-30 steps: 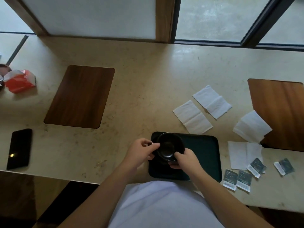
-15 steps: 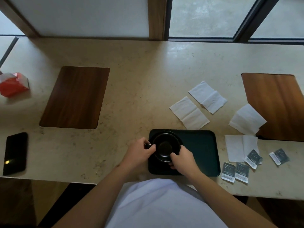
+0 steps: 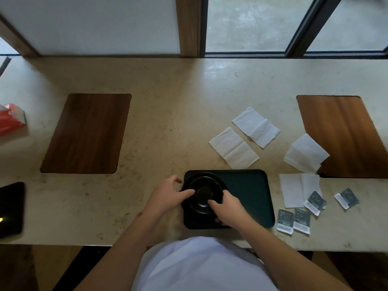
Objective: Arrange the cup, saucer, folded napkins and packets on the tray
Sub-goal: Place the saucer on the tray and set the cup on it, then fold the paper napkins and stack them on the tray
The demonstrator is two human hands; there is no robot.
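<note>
- A person in a white top stands at the near edge of the bench [image 3: 178, 85], with both arms reaching forward.
- The dark tray [image 3: 249, 194] lies at the near edge of the bench, right in front of the person.
- The black cup [image 3: 204, 193] sits on the black saucer [image 3: 190, 179] on the left end of the tray.
- The left hand [image 3: 165, 196] is at the left side of the cup. Its fingers touch the cup wall and its thumb is spread away, so its grip is loose and open.
- The right hand [image 3: 227, 208] is at the near right side of the cup. Its fingers curl onto the rim and the saucer edge, but I cannot tell if the grip is pinching tight.
- Two small dark packets [image 3: 293, 221] lie side by side just to the right of the tray, near the bench edge.
- Two more packets [image 3: 314, 202] lie a bit farther right; one rests on a white napkin [image 3: 294, 192].
- Three more folded napkins [image 3: 234, 151] lie farther back, to the right of the tray.
- One of them [image 3: 304, 154] hangs over the edge of a brown wooden mat [image 3: 344, 131] on the right.
- Another wooden mat [image 3: 87, 133] lies on the left part of the bench.
- A black phone [image 3: 10, 208] lies at the near left edge.
- A red pack [image 3: 10, 118] sits at the far left edge.
</note>
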